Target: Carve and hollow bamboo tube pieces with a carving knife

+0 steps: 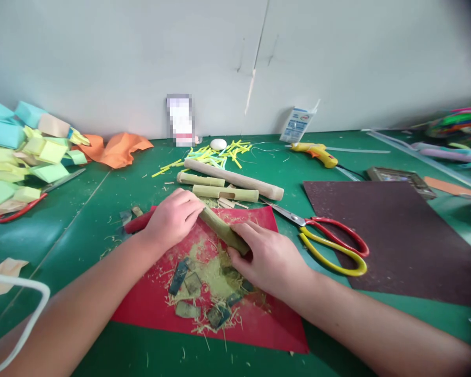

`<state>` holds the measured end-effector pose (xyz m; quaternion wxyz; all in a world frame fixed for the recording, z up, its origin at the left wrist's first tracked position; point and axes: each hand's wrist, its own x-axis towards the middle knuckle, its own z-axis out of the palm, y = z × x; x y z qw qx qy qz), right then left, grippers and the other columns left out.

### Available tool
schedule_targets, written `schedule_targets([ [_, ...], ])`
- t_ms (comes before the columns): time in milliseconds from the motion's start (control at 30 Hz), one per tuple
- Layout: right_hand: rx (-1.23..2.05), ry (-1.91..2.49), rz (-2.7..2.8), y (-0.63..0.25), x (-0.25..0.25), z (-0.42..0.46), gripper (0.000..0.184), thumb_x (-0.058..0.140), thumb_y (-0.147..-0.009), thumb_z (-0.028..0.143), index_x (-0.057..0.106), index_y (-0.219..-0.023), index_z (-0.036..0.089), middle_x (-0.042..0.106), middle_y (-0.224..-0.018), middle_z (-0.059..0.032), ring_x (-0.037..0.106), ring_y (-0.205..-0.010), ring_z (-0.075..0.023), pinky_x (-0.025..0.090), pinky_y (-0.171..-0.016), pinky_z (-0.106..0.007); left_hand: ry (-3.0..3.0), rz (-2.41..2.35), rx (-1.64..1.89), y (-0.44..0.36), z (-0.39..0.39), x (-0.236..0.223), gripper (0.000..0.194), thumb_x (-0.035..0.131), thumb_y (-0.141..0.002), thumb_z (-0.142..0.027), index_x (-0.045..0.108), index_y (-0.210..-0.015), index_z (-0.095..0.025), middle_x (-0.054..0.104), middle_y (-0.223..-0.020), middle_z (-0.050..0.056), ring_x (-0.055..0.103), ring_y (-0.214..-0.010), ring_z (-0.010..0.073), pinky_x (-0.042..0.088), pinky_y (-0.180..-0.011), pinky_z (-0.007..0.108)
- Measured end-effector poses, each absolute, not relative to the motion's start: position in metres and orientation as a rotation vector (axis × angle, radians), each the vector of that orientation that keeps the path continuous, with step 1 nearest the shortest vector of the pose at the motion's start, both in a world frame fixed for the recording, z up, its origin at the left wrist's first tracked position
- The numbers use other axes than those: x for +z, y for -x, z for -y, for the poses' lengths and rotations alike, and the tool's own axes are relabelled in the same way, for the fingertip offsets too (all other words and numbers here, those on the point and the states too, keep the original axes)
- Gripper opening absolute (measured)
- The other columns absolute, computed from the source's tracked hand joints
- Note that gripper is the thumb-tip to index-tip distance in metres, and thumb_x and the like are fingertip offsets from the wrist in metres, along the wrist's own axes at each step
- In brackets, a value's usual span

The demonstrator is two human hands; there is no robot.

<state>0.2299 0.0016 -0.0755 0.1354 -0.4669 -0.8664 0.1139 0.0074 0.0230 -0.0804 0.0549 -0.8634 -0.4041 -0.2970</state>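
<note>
A green bamboo tube (pixel 222 229) slants over a red sheet (pixel 141 309), held between both hands. My right hand (pixel 269 256) wraps round its nearer end, thumb below and fingers on top. At the farther end, my left hand (pixel 176 217) is closed with its fingertips against the tube; whether a small piece is also pinched there is hidden. Fine yellowish dust and shavings cover the sheet below. Several small worn, dark pieces, like sandpaper (pixel 178 277), lie among them. A red handle (pixel 139 222) sticks out beyond my left wrist.
Behind the hands lie a long pale stick (pixel 235 179) and notched bamboo pieces (pixel 225 193). Scissors (pixel 325 235) rest to the right, partly over a dark brown sheet (pixel 396 241). Farther back are a yellow glue gun (pixel 316 153), yellow strips (pixel 235 152) and folded papers (pixel 47 152).
</note>
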Motion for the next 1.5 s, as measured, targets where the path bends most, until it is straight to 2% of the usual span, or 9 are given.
schedule_targets([
  [133,0.335,1.35,2.519,-0.2303,-0.0774,-0.0011,0.013,0.051,-0.079,0.03,0.054,-0.086,0.019,0.063,-0.08,-0.0008,0.055,-0.065,-0.0145,0.026,-0.053,-0.026,2.694,1.187,-0.797,-0.0076,-0.022,-0.0809,0.019,0.047,-0.091,-0.013,0.064,-0.085,-0.015,0.063,-0.086,0.007,0.053,-0.083,0.0179,0.046,-0.077,0.033],
  [433,0.358,1.353,2.517,-0.2295,-0.0749,-0.0019,0.012,0.051,-0.08,0.03,0.054,-0.085,0.02,0.063,-0.082,-0.0006,0.056,-0.066,-0.0142,0.027,-0.054,-0.026,2.719,1.15,-0.794,-0.0073,-0.0219,-0.0788,0.018,0.048,-0.09,-0.012,0.065,-0.085,-0.014,0.063,-0.087,0.007,0.053,-0.082,0.0179,0.046,-0.077,0.032],
  [600,0.347,1.354,2.501,-0.2297,-0.0752,-0.0018,0.012,0.05,-0.08,0.03,0.054,-0.086,0.02,0.063,-0.083,-0.0006,0.056,-0.066,-0.0142,0.027,-0.054,-0.026,2.566,1.295,-0.909,-0.0036,-0.0254,-0.081,0.017,0.05,-0.09,-0.015,0.066,-0.085,-0.013,0.063,-0.085,0.008,0.053,-0.082,0.0183,0.046,-0.077,0.033],
  [733,0.355,1.349,2.511,-0.2297,-0.075,-0.0023,0.012,0.051,-0.079,0.03,0.053,-0.084,0.019,0.063,-0.082,-0.0011,0.055,-0.065,-0.0141,0.027,-0.053,-0.026,2.712,1.204,-0.869,-0.0057,-0.0227,-0.0809,0.017,0.05,-0.091,-0.014,0.065,-0.085,-0.014,0.064,-0.086,0.006,0.053,-0.082,0.0169,0.046,-0.078,0.032],
  [867,0.36,1.355,2.49,-0.2297,-0.075,-0.0025,0.014,0.05,-0.08,0.03,0.055,-0.088,0.02,0.064,-0.083,-0.0009,0.055,-0.065,-0.0139,0.028,-0.054,-0.026,2.574,1.283,-0.943,-0.0074,-0.0212,-0.0809,0.016,0.05,-0.09,-0.015,0.065,-0.085,-0.013,0.063,-0.085,0.008,0.053,-0.082,0.0179,0.046,-0.077,0.032],
  [1000,0.378,1.358,2.504,-0.2295,-0.0757,-0.0025,0.014,0.05,-0.08,0.03,0.055,-0.087,0.02,0.064,-0.083,-0.0013,0.056,-0.067,-0.0145,0.028,-0.054,-0.026,2.693,1.211,-0.883,-0.0084,-0.0203,-0.0805,0.019,0.049,-0.091,-0.014,0.064,-0.079,-0.014,0.063,-0.085,0.007,0.054,-0.082,0.0175,0.046,-0.077,0.032],
  [1133,0.369,1.369,2.487,-0.2296,-0.0752,-0.0022,0.014,0.05,-0.08,0.031,0.055,-0.087,0.02,0.064,-0.083,-0.0008,0.056,-0.065,-0.0142,0.028,-0.054,-0.026,2.529,1.305,-0.936,-0.0052,-0.0223,-0.0799,0.017,0.05,-0.09,-0.014,0.064,-0.081,-0.013,0.062,-0.082,0.008,0.054,-0.08,0.0183,0.046,-0.075,0.033],
  [1500,0.375,1.352,2.522,-0.2293,-0.0738,-0.0018,0.012,0.05,-0.08,0.029,0.054,-0.085,0.019,0.063,-0.082,-0.0017,0.055,-0.066,-0.0145,0.028,-0.054,-0.026,2.622,1.254,-0.846,-0.0065,-0.0211,-0.0821,0.02,0.046,-0.091,-0.013,0.064,-0.083,-0.015,0.062,-0.085,0.008,0.053,-0.082,0.0185,0.047,-0.076,0.034],
])
